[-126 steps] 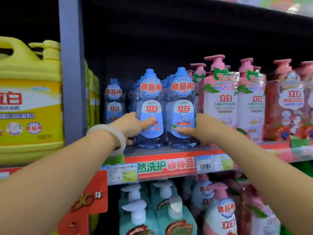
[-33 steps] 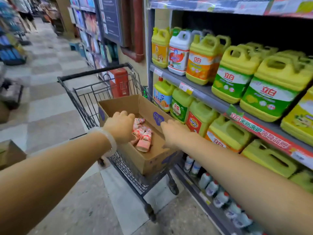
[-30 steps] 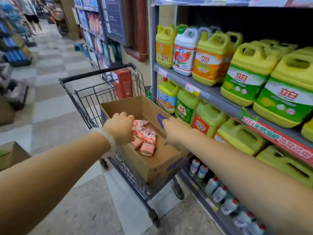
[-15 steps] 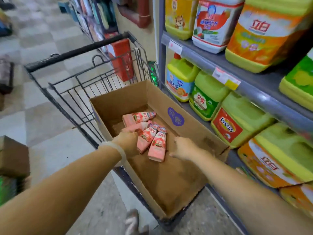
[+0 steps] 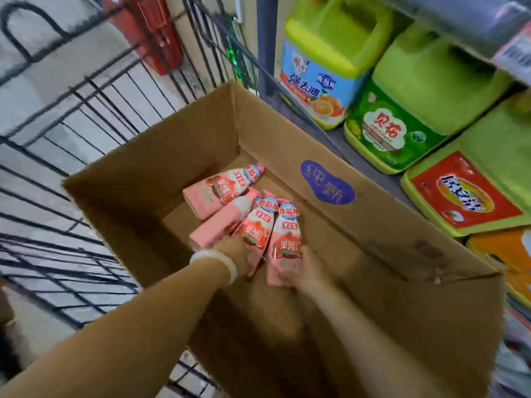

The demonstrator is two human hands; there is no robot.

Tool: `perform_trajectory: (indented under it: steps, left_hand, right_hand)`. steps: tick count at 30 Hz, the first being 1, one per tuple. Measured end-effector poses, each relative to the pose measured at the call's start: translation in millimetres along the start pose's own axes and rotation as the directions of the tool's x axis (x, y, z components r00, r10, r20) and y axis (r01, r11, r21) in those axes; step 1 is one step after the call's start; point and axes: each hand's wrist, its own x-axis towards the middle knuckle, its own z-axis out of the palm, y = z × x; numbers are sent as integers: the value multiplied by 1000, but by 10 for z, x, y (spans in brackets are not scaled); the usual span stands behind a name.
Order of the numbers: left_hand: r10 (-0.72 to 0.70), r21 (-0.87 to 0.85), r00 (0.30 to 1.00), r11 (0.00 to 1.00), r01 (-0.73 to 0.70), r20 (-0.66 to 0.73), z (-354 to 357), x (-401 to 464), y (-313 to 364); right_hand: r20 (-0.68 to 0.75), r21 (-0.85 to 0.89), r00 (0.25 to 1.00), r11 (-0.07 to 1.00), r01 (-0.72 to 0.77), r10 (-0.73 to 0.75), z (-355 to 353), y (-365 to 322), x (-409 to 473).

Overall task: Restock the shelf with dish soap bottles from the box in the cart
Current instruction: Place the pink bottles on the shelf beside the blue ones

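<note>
A black wire shopping cart [image 5: 86, 116] forms a grid of thin metal bars to the left of the cardboard box [image 5: 373, 225], which sits inside it. The box is plain brown corrugated board, open-topped, with a blue-purple blot-shaped print on its inner right wall. On the box floor lie four pink dish soap bottles [image 5: 221, 188], smooth plastic, tapered toward their caps, with glossy red-and-white labels. The left hand [image 5: 232, 251], a pale smooth bangle [image 5: 218, 261] round its wrist, reaches into the box and rests on the base of the second bottle from the right; whether its fingers are closed around it cannot be told. The right hand [image 5: 310, 268] is wrapped around the base of the rightmost bottle [image 5: 284, 245]. To the right of the box, squat yellow-green plastic detergent jugs [image 5: 416, 90] with moulded handles stand on a grey metal shelf [image 5: 344, 139].
</note>
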Motion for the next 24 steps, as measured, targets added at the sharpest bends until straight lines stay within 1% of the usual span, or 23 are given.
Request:
perform_trajectory:
  steps: [3, 7, 9, 10, 13, 16, 20, 22, 24]
  left_hand:
    - [-122, -108, 992, 986, 126, 44, 140, 267, -58]
    - [-242, -247, 970, 939, 239, 18, 281, 467, -46]
    - [-312, -313, 948, 896, 315, 61, 331, 556, -48]
    - [-323, -325, 943, 886, 331, 80, 340, 577, -48]
    - [-317, -354, 943, 874, 332, 102, 383, 628, -59]
    - [-305, -448, 948, 838, 313, 91, 383, 708, -111]
    - [-273, -667, 953, 686, 290, 134, 353, 841, -161]
    - [-274, -711, 948, 635, 303, 159, 390, 878, -173]
    - [-249, -742, 953, 603, 293, 173, 383, 876, -173]
  right_hand:
    - [-76, 41, 995, 997, -64, 67, 52, 3, 273]
    - [-154, 13, 983, 995, -96, 97, 16, -50, 538]
    - [-149, 23, 979, 991, -135, 137, 66, -71, 656]
    - [-132, 25, 977, 986, -165, 166, 105, -80, 695]
    - [-105, 8, 971, 976, -216, 216, 203, -48, 807]
    - [-94, 4, 958, 962, -272, 272, 188, -20, 882]
    - [-48, 33, 956, 957, -289, 290, 114, 1, 916]
    - [-48, 61, 952, 952, -299, 302, 133, 14, 946]
    - [-80, 36, 951, 955, -295, 297, 154, -7, 940]
